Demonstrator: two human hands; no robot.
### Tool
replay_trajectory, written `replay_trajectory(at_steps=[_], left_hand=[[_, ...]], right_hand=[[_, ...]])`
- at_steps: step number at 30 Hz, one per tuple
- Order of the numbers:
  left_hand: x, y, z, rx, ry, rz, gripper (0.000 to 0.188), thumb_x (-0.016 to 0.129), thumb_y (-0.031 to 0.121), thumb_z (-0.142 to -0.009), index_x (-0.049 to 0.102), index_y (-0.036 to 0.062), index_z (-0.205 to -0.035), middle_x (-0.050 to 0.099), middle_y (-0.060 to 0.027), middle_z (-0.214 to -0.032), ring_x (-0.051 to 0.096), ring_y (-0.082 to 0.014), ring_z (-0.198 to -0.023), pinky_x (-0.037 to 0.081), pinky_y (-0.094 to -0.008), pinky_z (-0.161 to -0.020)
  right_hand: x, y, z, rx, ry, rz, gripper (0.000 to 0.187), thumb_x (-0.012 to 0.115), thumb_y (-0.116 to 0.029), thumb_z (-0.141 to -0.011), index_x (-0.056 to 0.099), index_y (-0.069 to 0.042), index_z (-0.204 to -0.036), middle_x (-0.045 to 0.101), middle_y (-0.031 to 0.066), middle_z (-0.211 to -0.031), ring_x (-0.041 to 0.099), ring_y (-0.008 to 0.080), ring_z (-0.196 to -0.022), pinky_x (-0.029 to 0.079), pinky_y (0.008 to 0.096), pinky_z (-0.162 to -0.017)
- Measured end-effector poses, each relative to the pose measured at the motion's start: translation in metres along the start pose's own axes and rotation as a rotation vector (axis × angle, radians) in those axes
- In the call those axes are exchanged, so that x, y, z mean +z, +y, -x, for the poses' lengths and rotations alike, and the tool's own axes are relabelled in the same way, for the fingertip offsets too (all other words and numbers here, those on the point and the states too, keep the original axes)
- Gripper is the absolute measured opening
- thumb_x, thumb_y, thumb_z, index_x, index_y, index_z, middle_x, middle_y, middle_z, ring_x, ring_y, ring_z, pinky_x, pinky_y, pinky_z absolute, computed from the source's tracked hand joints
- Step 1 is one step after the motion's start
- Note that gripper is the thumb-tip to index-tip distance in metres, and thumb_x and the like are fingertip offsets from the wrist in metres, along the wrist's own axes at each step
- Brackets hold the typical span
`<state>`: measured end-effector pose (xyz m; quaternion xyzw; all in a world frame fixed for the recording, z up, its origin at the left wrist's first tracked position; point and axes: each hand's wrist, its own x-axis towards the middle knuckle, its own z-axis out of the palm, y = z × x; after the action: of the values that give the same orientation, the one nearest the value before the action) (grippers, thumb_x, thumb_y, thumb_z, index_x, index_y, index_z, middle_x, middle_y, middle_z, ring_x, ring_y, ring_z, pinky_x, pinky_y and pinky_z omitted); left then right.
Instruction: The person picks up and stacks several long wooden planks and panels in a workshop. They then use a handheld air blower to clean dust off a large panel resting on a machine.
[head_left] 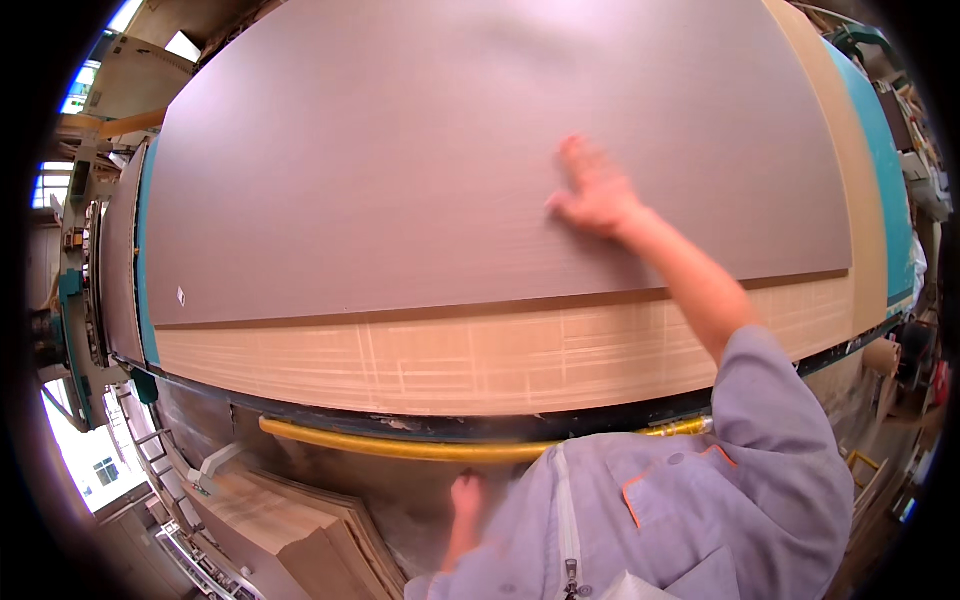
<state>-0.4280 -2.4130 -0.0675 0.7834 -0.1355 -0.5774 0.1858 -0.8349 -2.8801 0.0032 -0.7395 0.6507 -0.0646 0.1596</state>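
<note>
A large smooth grey-brown panel (400, 180) lies flat on a stack of tan board (500, 360) with pale line marks. The tan board sticks out along the near side and at the right end. My right hand (597, 195) reaches over the panel, open, fingers apart and smeared by motion. It holds nothing; whether the palm touches the surface I cannot tell. Below the bench edge, my left hand (466, 493) hangs low near a yellow tube (400, 441). Its fingers are too small and blurred to read. A small white label (181, 295) sits at the panel's near left corner.
A teal surface (875, 180) shows past the boards at the right. The dark bench edge (400, 424) runs along the front, with the yellow tube just below it. Brown boards (270, 515) stand stacked at the lower left. Machine parts (75, 270) line the far left.
</note>
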Motion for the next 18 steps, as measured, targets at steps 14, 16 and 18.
replay_trajectory(at_steps=[14,16,18], left_hand=[[-0.017,-0.092,0.000,0.342,-0.017,-0.588,0.015,0.053,0.015,-0.082,0.062,0.0059,-0.073,0.061,-0.0118,-0.069,0.054,-0.0233,-0.062,0.045,-0.0348,-0.059],[-0.011,-0.044,0.011,0.352,0.042,-0.591,0.016,0.053,0.015,-0.083,0.062,0.0059,-0.073,0.061,-0.0121,-0.070,0.054,-0.0240,-0.062,0.045,-0.0349,-0.058],[-0.018,-0.035,0.016,0.777,0.142,-0.924,0.018,0.051,0.016,-0.084,0.062,0.0056,-0.074,0.061,-0.0116,-0.070,0.054,-0.0238,-0.062,0.045,-0.0348,-0.058]], right_hand=[[0.004,0.039,-0.032,-0.038,0.162,0.215,0.085,0.035,-0.062,-0.087,0.012,-0.005,-0.145,0.007,0.0171,-0.152,0.005,0.0306,-0.141,0.007,0.0465,-0.113],[0.002,0.078,-0.062,0.018,0.235,0.274,0.084,0.037,-0.062,-0.087,0.014,-0.006,-0.145,0.008,0.0173,-0.152,0.007,0.0308,-0.141,0.009,0.0494,-0.112],[-0.005,0.110,-0.085,0.090,0.370,0.186,0.085,0.040,-0.063,-0.086,0.015,-0.006,-0.145,0.010,0.0174,-0.151,0.009,0.0298,-0.140,0.010,0.0510,-0.111]])
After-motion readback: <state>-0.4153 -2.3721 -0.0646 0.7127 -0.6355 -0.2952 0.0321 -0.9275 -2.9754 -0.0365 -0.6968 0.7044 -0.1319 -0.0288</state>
